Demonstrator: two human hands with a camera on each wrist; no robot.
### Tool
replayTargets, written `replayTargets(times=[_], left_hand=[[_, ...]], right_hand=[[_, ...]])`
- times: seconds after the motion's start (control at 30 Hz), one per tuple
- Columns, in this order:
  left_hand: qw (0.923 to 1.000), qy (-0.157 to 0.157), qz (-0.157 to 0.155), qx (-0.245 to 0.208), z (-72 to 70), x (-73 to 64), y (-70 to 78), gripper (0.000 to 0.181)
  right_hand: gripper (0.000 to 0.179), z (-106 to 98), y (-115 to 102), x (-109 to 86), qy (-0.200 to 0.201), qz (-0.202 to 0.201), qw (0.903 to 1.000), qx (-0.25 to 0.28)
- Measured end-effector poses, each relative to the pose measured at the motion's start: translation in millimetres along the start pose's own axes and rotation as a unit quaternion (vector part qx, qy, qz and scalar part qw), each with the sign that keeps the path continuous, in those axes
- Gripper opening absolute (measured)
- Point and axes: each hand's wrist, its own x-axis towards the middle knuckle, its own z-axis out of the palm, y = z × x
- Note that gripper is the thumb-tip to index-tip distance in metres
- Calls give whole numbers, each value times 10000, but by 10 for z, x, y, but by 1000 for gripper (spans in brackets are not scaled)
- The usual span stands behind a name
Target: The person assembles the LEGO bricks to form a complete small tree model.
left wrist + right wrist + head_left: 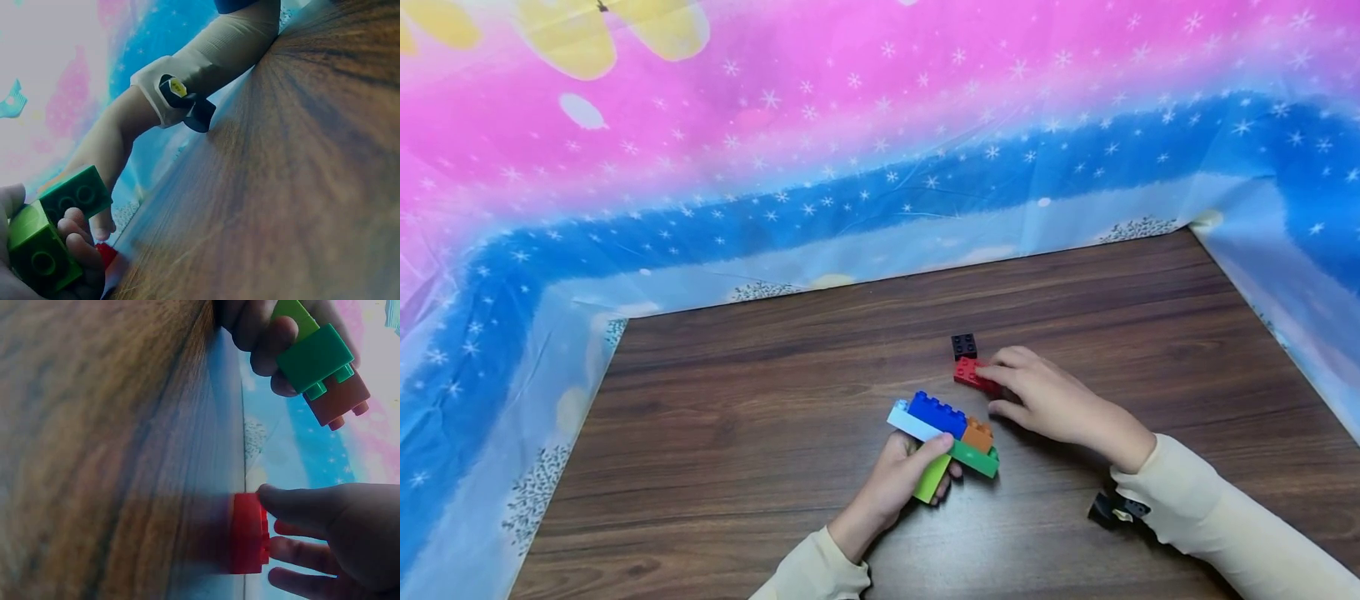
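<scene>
Cream right sleeve leads to right hand: fingers extended, touching red brick, not gripping. Red brick, long axis apparently ten o'clock to four, lies at one o'clock from left hand, which grips multicoloured brick assembly. Right hand is nearer.

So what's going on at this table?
A person is handling toys on a table. The left grip holds a multicoloured brick stack above it. The right grip is over a red brick, which rests on the table, not joined to the stack. A black brick lies beside the red one.
</scene>
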Motion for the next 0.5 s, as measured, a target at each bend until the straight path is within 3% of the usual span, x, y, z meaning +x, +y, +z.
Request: replayTargets(times=[0.23, 0.5], left_hand=[[9999, -146, 21, -67, 2, -4, 10, 29], [9997, -232, 60, -21, -9, -5, 0, 40]], right_hand=[[22, -29, -43, -7, -288, 154, 9993, 204], [25, -48, -27, -58, -437, 96, 9951, 885]])
